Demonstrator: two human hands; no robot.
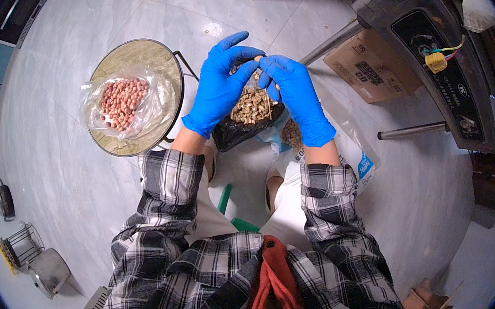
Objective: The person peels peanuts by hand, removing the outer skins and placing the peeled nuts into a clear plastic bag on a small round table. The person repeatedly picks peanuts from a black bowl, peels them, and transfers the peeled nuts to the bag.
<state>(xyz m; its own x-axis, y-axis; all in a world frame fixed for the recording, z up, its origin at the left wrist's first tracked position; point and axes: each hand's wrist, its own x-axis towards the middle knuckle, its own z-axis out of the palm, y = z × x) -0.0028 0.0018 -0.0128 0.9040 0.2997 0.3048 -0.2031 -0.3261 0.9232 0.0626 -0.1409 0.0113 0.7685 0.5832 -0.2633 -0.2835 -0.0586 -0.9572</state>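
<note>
My left hand (219,86), in a blue glove, pinches an unshelled peanut (258,58) between thumb and fingertips. My right hand (293,95), gloved the same way, meets it there and grips the same peanut; what looks like another is tucked in its curled fingers. Right below both hands, a black plastic bag (238,136) stands full of broken peanut shells (251,105). Partly hidden behind my right wrist, whole peanuts (291,134) lie in a printed plastic bag (351,139). To the left, a clear plastic bag (159,98) of shelled pink peanuts (125,100) rests on a round stool (124,56).
A metal-legged appliance (435,62) with a control panel stands at the right, a cardboard box (369,70) beneath it. Part of a green plastic seat (243,224) shows between my legs. A metal pot (50,273) and wire rack (27,244) sit at the far left.
</note>
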